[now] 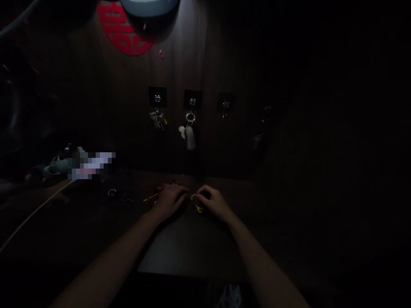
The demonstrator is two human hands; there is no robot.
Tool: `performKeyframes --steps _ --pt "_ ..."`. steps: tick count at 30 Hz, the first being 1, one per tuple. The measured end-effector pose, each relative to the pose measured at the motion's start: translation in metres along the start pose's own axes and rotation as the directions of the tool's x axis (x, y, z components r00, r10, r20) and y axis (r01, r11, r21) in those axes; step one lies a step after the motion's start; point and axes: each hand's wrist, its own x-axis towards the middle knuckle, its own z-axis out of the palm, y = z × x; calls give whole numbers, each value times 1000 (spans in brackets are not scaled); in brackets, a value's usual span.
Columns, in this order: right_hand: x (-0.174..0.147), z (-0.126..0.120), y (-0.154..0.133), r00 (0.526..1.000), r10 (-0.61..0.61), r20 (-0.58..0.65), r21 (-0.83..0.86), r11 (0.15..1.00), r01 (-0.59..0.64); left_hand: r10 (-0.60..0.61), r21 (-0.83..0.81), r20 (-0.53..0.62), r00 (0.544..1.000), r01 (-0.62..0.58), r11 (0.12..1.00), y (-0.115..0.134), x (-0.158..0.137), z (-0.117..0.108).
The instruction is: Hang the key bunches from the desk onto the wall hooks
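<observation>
In dim light my right hand pinches a thin yellow cord between thumb and fingers. The cord forms a small loop close to the desk top. My left hand is just to the left, its fingers stretched out and slightly bent over the surface. Partly beneath that hand lies a small bundle of red and yellow cords. What lies directly under the left palm is hidden.
Keys and a key ring with pale tags hang from hooks on the dark back panel. A lamp hangs above. A white cable crosses the left side. A metal ring lies on the desk.
</observation>
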Motion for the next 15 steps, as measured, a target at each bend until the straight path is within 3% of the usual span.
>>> performKeyframes --steps 6,15 --pt "6 12 -2 990 4 -138 256 966 32 -13 -164 21 1000 17 986 7 2 -1" --pt "10 16 -8 955 28 -295 364 927 85 -98 -390 70 993 118 913 17 3 1"
